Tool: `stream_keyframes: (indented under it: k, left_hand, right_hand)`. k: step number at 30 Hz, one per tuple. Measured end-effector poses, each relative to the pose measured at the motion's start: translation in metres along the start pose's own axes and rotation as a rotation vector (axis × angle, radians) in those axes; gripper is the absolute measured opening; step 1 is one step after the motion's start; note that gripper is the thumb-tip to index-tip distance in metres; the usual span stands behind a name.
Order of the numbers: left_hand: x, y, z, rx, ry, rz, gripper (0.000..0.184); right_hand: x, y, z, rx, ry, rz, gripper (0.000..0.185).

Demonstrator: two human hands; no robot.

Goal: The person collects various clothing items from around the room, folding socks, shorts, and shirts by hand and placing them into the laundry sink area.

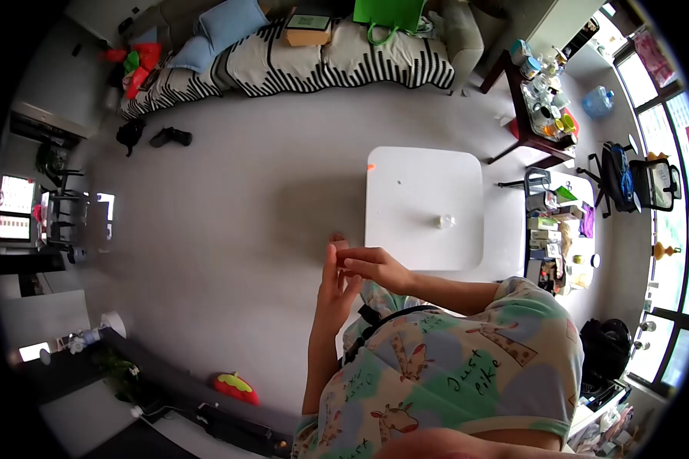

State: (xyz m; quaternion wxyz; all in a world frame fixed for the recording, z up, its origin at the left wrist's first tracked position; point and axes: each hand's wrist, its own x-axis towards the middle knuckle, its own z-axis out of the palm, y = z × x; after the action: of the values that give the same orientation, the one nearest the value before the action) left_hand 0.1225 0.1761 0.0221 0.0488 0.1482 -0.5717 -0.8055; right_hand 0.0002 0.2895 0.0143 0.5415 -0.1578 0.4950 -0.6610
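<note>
My left hand point(334, 292) is raised in front of my body, its fingers stretched upward and its thumb apart. Reaching across from the right, my right hand point(377, 268) has its fingers extended and touching the left hand's fingers. No object shows between the two hands, though the overlapping fingertips are partly hidden. Just beyond them stands a low white table point(413, 249) with rounded corners. On it sits a small clear object point(445, 222), too small to identify. An orange mark point(370, 167) is near the table's far left corner.
A sofa point(283, 69) with a striped cover lines the far side. At right are a dark wooden table point(517, 115) holding cups, a cluttered white table point(559, 268) and an office chair point(618, 176). A red cushion-like item point(236, 388) and dark shoes point(170, 137) lie on the floor.
</note>
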Motion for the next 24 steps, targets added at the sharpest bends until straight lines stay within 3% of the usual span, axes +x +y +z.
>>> stream_keyframes:
  k: [4,6,13,17,21,24]
  left_hand:
    - [0.085,0.048,-0.072,0.077,0.057,-0.096,0.064]
    - [0.124,0.074,-0.106,0.092,0.033,-0.099,0.064]
    - [0.295,0.136,-0.194,0.040,-0.087,-0.160,0.068]
    - [0.411,0.145,-0.225,0.073,-0.039,-0.276,0.076]
    - [0.539,0.163,-0.250,0.114,-0.114,-0.343,0.080]
    - [0.650,0.176,-0.262,0.196,-0.217,-0.381,0.082]
  right_hand:
    - [0.114,-0.036,0.002,0.070,0.013,-0.013,0.042]
    - [0.159,-0.067,0.001,0.105,0.015,0.036,0.042]
    - [0.299,-0.177,-0.032,0.078,-0.034,-0.105,0.036]
    - [0.381,-0.209,-0.085,-0.136,0.117,-0.237,0.030]
    - [0.456,-0.248,-0.151,-0.075,0.360,-0.131,0.028]
    - [0.491,-0.297,-0.198,-0.044,0.525,-0.198,0.030]
